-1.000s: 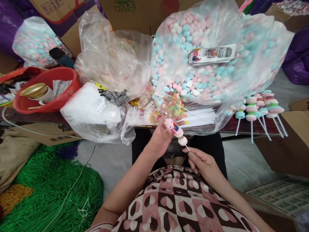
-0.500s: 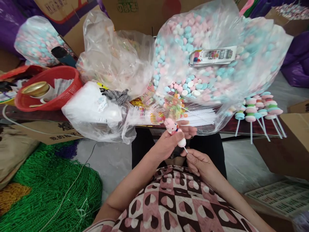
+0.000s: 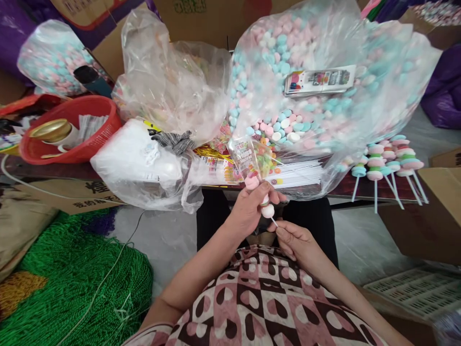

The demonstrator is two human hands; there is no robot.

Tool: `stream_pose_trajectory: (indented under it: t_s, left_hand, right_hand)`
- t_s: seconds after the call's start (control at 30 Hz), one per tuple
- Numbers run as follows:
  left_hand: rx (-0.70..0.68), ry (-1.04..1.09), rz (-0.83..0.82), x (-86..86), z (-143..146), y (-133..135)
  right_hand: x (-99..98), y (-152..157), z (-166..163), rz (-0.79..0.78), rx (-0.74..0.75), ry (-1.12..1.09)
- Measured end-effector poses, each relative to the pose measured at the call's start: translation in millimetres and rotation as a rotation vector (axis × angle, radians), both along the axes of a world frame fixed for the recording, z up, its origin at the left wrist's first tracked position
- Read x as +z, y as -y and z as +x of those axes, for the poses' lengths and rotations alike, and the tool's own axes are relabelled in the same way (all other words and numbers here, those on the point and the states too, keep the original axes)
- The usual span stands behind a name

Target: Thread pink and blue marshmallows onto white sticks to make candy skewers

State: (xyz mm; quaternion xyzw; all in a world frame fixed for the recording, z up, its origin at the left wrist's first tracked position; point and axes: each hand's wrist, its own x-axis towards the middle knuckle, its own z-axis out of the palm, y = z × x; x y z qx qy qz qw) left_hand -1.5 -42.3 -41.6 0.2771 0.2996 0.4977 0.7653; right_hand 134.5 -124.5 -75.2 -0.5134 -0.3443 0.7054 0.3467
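My left hand is closed around a marshmallow skewer, a stack of pink and white sweets on a white stick. A clear printed plastic sleeve covers its upper part and stands out limp beyond the top sweet. The sweets in the middle are hidden by my thumb and fingers. Lower down, my right hand pinches the thin stick just beneath the bottom white marshmallow. Just past my hands lie a bundle of white sticks and a small bag of coloured ring sweets.
Large clear bags of pastel marshmallows cover the table's right half. Finished-looking skewers overhang the right edge. A red basket and a white plastic bag are on the left. Green cord is heaped on the floor.
The printed sleeve now stretches up past the skewer's top, where the pig-like print sat before. My left fingers have closed in around the sweets. The right hand still pinches the stick.
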Motion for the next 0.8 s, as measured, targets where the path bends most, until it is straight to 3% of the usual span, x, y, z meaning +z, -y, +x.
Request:
stream_pose_trajectory:
  t_s: [0.2, 0.43, 0.53, 0.8]
  left_hand:
    - [-0.118, 0.037, 0.04, -0.8, -9, 3]
    - [0.101, 0.015, 0.075, 20.0, -30, -12]
    - [0.118, -0.008, 0.057, 17.5, -27, -13]
    - [-0.006, 0.074, 0.01, 3.3, -11, -14]
  right_hand:
    - [-4.8, -1, 0, -0.013, -0.054, -0.08]
    - [-2.5, -4, -2, 0.031, -0.039, 0.05]
    - [1.5, -4, -4, 0.046, -0.023, 0.085]
    - [12.2, -5, -7, 0.021, 0.05, 0.042]
